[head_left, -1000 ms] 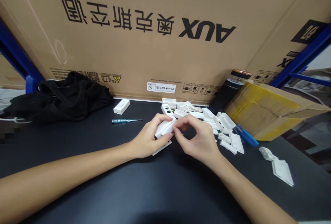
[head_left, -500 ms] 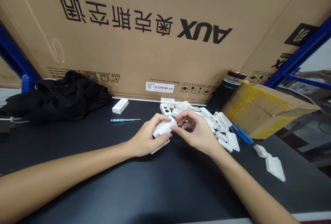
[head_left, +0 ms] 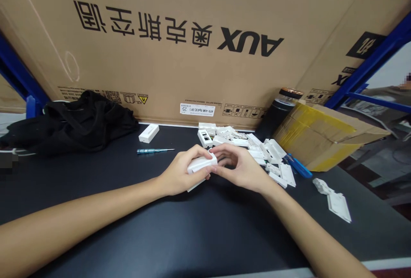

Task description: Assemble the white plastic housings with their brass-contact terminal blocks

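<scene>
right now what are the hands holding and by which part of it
A white plastic casing: the left hand grips its long sides, and the right hand has its fingers at the end nearest it.

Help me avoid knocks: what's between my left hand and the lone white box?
In the head view, a blue screwdriver lies between the left hand and white box.

Bare left hand (head_left: 183,173), bare right hand (head_left: 245,167), slim forearms (head_left: 105,208)
</scene>
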`<state>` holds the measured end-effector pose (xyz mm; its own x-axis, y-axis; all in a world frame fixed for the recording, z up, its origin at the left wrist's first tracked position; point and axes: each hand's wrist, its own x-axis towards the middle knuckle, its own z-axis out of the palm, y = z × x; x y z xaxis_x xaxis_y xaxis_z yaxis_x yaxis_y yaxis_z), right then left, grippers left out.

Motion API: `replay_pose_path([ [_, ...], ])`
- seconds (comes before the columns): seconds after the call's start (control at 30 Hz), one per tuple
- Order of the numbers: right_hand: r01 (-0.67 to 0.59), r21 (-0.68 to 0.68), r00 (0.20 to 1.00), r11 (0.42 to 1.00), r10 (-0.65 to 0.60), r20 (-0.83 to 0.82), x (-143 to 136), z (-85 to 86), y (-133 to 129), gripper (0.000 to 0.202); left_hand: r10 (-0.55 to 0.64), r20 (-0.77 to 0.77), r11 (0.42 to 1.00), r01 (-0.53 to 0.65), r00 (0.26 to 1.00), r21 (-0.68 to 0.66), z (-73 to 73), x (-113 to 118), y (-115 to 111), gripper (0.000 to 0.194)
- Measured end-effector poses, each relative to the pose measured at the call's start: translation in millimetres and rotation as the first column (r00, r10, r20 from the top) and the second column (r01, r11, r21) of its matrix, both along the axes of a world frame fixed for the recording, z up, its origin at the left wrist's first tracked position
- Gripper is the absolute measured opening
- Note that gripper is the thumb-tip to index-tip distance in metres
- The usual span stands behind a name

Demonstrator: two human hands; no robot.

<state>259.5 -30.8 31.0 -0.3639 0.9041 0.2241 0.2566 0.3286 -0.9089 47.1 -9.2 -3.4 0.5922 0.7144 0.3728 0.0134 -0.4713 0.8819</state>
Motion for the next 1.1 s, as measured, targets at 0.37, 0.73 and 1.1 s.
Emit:
replay_pose_path([
  [0.37,-0.099,-0.053,0.995,0.994,0.098,-0.018,1,9.3,-5,0.036,0.045,0.148,0.993,-0.028,0.988,-0.115,0.3,1,-3,0.027],
  [0.73,-0.072,-0.062,0.997,0.995,0.07,-0.042,6,5.2,-1,0.037,0.054,0.238,0.918,0.046,0.97,-0.395,3.0,5,4,0.037],
  [1.1,0.083,0.21,0.949,0.974,-0.141,0.282,12,15.4,-1,0.021,0.089,0.225,0.928,0.001,0.97,-0.372,2.6,5,4,0.037],
])
